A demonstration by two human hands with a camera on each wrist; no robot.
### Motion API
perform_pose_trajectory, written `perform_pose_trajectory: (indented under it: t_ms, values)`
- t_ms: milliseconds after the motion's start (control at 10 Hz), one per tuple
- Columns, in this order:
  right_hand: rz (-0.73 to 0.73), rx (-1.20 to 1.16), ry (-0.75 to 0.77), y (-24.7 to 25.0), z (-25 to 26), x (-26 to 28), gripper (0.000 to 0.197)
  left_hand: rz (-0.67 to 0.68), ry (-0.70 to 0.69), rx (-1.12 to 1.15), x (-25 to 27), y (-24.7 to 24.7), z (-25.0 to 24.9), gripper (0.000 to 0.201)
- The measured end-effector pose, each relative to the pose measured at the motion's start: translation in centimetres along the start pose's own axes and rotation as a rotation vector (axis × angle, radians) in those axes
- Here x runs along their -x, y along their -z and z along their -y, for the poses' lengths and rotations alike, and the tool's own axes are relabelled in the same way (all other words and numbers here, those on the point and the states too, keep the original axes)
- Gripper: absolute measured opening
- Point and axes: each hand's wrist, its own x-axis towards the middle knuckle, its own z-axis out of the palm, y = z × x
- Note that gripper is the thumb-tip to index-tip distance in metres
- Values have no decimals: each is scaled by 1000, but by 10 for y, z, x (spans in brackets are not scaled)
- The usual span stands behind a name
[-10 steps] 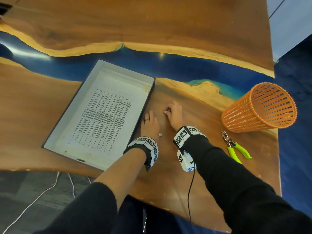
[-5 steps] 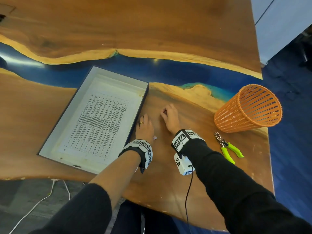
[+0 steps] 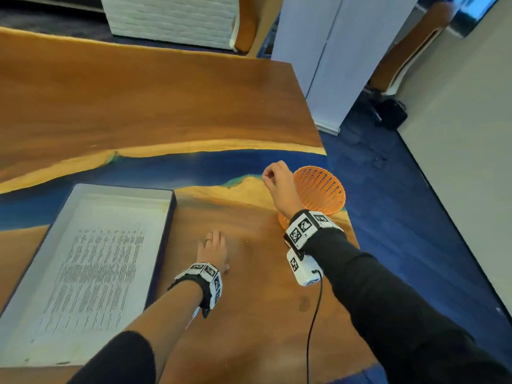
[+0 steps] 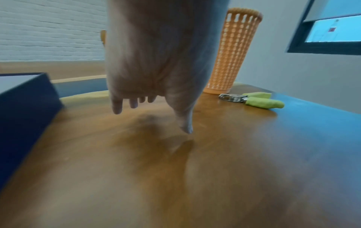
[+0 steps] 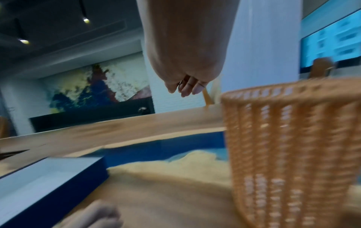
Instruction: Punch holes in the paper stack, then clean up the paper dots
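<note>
The printed paper stack (image 3: 97, 273) lies in a white tray (image 3: 122, 189) with dark blue outer walls, on the left of the wooden table. My left hand (image 3: 212, 250) rests flat on the table just right of the tray, fingers straight, holding nothing. My right hand (image 3: 267, 177) hangs in the air next to the rim of the orange mesh basket (image 3: 321, 189), its fingertips (image 5: 187, 89) pinched together. Whatever it pinches is too small to make out. A tiny pale speck (image 3: 246, 241) lies on the wood right of the left hand.
The green-handled hole punch (image 4: 254, 100) lies right of the basket's (image 4: 234, 50) foot; in the head view my right arm hides it. The table's right edge (image 3: 352, 231) runs close behind the basket. A white panel (image 3: 332, 65) stands on the blue floor beyond.
My right hand has left the table beside the left hand and risen up and to the right, to the basket's rim. The left hand has stayed flat on the table.
</note>
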Motion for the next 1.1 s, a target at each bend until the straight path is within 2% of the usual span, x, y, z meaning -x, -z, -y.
perform_pose_trajectory:
  t_ms: [100, 300, 700, 900, 1100]
  values:
    - [-59, 51, -43, 44, -21, 6, 5, 28, -65, 13, -1, 2, -16, 85]
    - [-106, 149, -173, 81, -65, 29, 4, 114, -94, 73, 1, 1, -33, 84]
    - [-85, 139, -195, 83, -70, 35, 19, 90, -107, 53, 12, -11, -27, 83]
    - [-71, 156, -213, 84, -69, 35, 15, 99, -111, 57, 11, -7, -27, 83]
    - [-97, 140, -247, 90, -66, 31, 10, 186, -126, 68, 7, 0, -20, 70]
